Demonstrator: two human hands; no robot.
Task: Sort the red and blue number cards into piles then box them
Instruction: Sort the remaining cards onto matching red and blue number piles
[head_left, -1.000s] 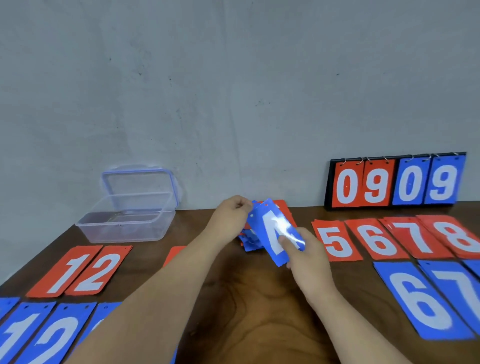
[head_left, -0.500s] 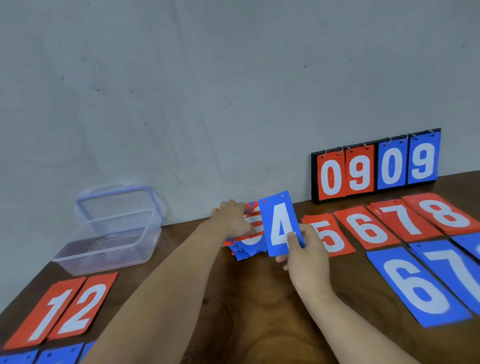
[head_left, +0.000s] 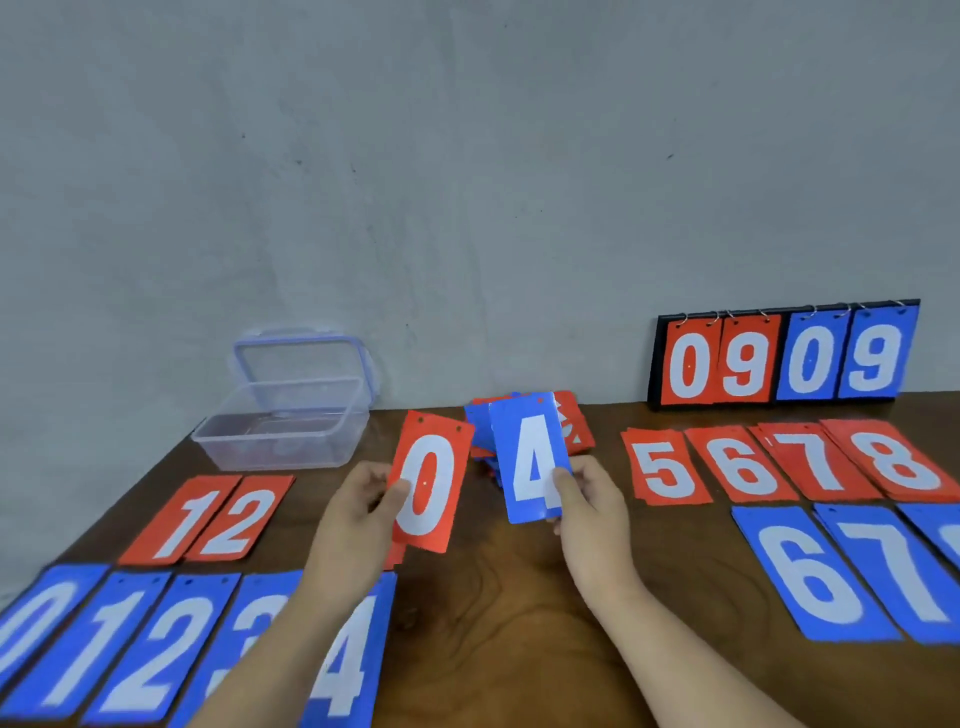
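Observation:
My left hand (head_left: 358, 512) pinches a red 0 card (head_left: 428, 483) by its left edge, upright above the table. My right hand (head_left: 589, 506) pinches a blue 4 card (head_left: 530, 462) at its lower right corner, also upright. Behind both lies a mixed heap of red and blue cards (head_left: 574, 426), partly hidden by the held cards. Red cards 1 and 2 (head_left: 208, 519) lie at the left, red 5 to 8 (head_left: 779, 462) at the right. Blue cards 0 to 4 (head_left: 124, 649) line the near left edge, blue 6 and 7 (head_left: 841, 571) the near right.
A clear plastic box (head_left: 283, 426) with its lid (head_left: 306, 358) leaning behind stands at the back left by the wall. A black flip scoreboard (head_left: 779, 358) showing 09 09 leans on the wall at the back right. Bare wood shows between my forearms.
My left hand has lifted a red 0 card from the heap and drawn it toward me. My right hand still holds the blue 4. The view has tilted down, showing the blue row.

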